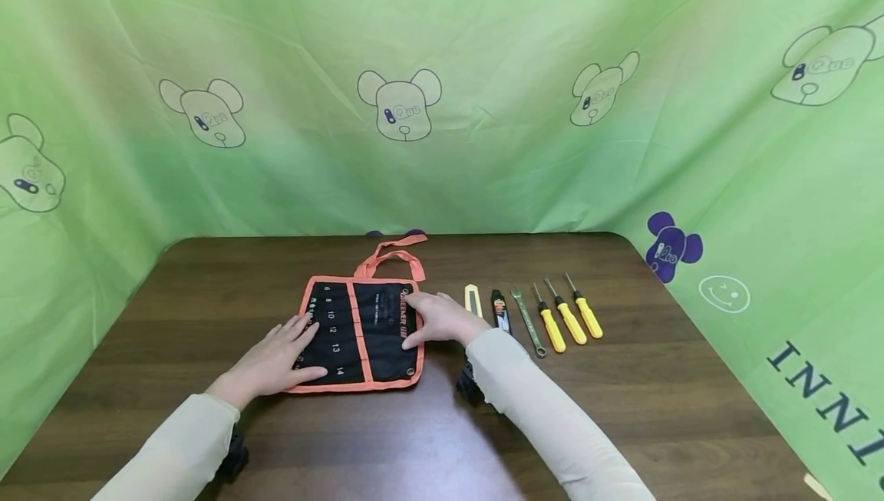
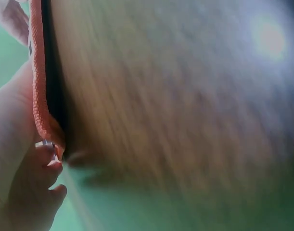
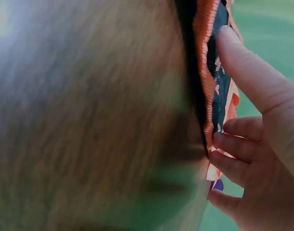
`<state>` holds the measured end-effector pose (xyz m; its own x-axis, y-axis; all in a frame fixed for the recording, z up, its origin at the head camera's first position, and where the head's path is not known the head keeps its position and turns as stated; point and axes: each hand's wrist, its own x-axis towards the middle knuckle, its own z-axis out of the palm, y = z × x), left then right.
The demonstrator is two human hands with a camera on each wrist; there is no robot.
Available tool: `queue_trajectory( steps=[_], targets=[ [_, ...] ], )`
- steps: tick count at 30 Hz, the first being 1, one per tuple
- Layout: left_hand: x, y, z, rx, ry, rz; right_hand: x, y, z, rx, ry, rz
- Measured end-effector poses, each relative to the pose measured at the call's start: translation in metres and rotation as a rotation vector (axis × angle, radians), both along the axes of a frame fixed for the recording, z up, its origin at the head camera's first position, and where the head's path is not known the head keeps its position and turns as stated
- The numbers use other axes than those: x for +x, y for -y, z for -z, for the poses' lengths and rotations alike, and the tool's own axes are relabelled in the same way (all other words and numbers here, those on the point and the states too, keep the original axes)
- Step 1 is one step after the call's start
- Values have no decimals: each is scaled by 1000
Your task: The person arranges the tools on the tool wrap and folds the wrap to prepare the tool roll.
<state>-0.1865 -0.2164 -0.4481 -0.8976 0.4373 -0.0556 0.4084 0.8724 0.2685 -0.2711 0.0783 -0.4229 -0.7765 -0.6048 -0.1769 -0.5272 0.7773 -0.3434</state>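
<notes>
A black tool pouch (image 1: pixel 383 351) with orange trim lies unrolled and flat on the table. White numbers run down its left half, and an orange strap (image 1: pixel 366 267) extends from its far edge. My left hand (image 1: pixel 276 355) rests on the pouch's left side with fingers spread. On the right edge, my right hand (image 1: pixel 442 318) touches the pouch, its thumb and fingers apart and fairly straight. Both wrist views show the orange trim (image 2: pixel 37 72) close to the fingers; in the right wrist view, the thumb (image 3: pixel 243 60) lies over the fabric.
To the right of the pouch lie a yellow utility knife (image 1: pixel 473 299), a black marker-like item (image 1: pixel 500 311), a combination wrench (image 1: pixel 529 326) and three yellow-handled screwdrivers (image 1: pixel 573 326). A green printed cloth (image 1: pixel 304 179) hangs around the brown wooden table (image 1: pixel 387 447).
</notes>
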Motion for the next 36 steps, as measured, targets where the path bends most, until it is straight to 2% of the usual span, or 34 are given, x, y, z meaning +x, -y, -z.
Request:
queue_trajectory(
  steps=[6,14,23,28,36],
  targets=[
    [0,-8,1,-4,1,-23,-1,-2,3,53,-25,5],
    [-2,-11,4,-14,-12,-45,-1,-2,1,62,-53,23],
    [-1,-11,5,-12,16,-45,-4,-14,-7,-48,-66,14],
    [-1,-11,3,-10,7,-45,-8,-23,-15,-94,-68,52],
    [-1,-12,2,-10,2,-42,-6,-40,-23,-128,-59,101]
  ],
)
